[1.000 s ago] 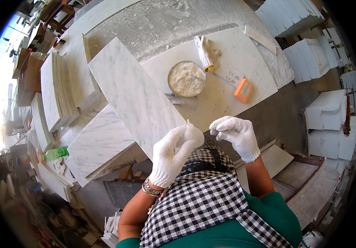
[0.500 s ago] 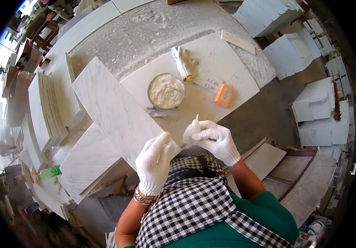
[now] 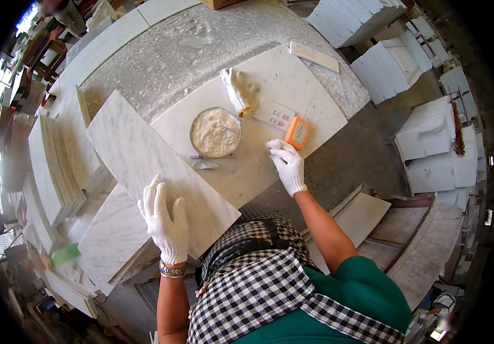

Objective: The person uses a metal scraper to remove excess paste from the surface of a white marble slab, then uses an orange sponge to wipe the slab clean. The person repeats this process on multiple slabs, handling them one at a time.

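Note:
My left hand, in a white knit glove, lies flat on a long white marble slab, fingers stretched and thumb apart. My right hand, gloved alike, is over the right part of a larger marble board, just below an orange box. Its fingers are bent and pressed together; what they hold, if anything, is hidden. On the board stand a round bowl of off-white paste and a small spatula. A loose pair of work gloves lies behind the bowl.
A thin marked tile lies beside the orange box. Stacked marble slabs stand at the left, another slab under the long one. White stone blocks are at the right. A narrow strip lies at the far edge.
My left hand has moved left from the long slab's near end and flattened onto it. My right hand went forward to the orange box; the pale pointed thing at its fingers no longer shows.

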A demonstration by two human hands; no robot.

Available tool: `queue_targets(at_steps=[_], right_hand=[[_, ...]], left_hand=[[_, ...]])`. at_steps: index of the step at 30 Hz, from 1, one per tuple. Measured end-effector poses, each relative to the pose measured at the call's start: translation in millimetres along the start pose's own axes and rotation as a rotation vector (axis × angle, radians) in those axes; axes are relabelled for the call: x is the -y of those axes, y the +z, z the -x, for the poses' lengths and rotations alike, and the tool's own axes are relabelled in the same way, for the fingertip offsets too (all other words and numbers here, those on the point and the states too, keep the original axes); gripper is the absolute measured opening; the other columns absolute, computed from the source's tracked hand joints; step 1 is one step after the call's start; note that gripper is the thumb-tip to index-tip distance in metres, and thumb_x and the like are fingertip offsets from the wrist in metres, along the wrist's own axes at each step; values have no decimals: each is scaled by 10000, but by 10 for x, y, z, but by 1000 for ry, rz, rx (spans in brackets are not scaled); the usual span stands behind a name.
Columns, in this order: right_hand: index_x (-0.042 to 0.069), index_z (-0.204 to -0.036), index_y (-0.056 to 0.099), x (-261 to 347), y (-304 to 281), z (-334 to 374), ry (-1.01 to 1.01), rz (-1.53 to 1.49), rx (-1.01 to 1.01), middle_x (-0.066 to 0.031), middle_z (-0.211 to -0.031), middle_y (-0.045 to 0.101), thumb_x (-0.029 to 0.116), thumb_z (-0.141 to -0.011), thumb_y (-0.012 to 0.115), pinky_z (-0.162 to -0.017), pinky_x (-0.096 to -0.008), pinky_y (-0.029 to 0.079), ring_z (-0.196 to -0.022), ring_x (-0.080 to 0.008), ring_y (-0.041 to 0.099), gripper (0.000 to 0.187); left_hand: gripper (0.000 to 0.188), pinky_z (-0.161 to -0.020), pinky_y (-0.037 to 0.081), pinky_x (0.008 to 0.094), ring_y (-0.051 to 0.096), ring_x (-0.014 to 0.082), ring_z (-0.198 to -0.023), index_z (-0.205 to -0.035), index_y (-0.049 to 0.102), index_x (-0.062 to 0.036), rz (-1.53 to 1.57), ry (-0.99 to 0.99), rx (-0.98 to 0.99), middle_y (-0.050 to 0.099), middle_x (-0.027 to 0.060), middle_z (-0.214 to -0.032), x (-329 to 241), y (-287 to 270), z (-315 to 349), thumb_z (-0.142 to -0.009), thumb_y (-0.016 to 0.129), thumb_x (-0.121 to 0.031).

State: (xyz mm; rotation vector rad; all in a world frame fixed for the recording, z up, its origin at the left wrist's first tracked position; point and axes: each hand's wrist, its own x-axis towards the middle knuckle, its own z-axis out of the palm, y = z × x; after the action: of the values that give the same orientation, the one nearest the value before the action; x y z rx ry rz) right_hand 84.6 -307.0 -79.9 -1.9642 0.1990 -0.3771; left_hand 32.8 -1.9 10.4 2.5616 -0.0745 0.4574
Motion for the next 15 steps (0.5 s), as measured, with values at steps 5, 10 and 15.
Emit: queue_targets(at_steps=[5, 10, 15], right_hand=[[37, -1080, 785, 66, -251, 154, -81, 227, -63, -116, -1183, 732, 46, -864, 799, -837, -315, 602, -1072, -205, 707, 217], [8, -1194, 742, 505, -531, 347, 593, -231, 33, -53, -966, 742, 118, -919, 751, -666, -249, 549, -781, -82, 669, 297], [4, -1361, 634, 1067, -574, 427, 567, -335, 94, -71, -919, 732, 123, -934, 747, -659, -248, 546, -751, -86, 656, 457]], left_hand=[[447, -1183, 358, 489, 531, 376, -1352, -1340, 620, 11, 37, 0, 8, 621, 189, -1409, 0, 9, 2, -903, 700, -34], [437, -1176, 365, 478, 549, 365, -1338, -1324, 637, 7, 46, 3, -22, 631, 183, -1396, -4, -5, 38, -897, 716, -38], [421, -1010, 522, 391, 688, 284, -1152, -1307, 646, 11, 333, -62, -4, 696, 160, -1300, -282, -91, 57, -894, 723, -11]])
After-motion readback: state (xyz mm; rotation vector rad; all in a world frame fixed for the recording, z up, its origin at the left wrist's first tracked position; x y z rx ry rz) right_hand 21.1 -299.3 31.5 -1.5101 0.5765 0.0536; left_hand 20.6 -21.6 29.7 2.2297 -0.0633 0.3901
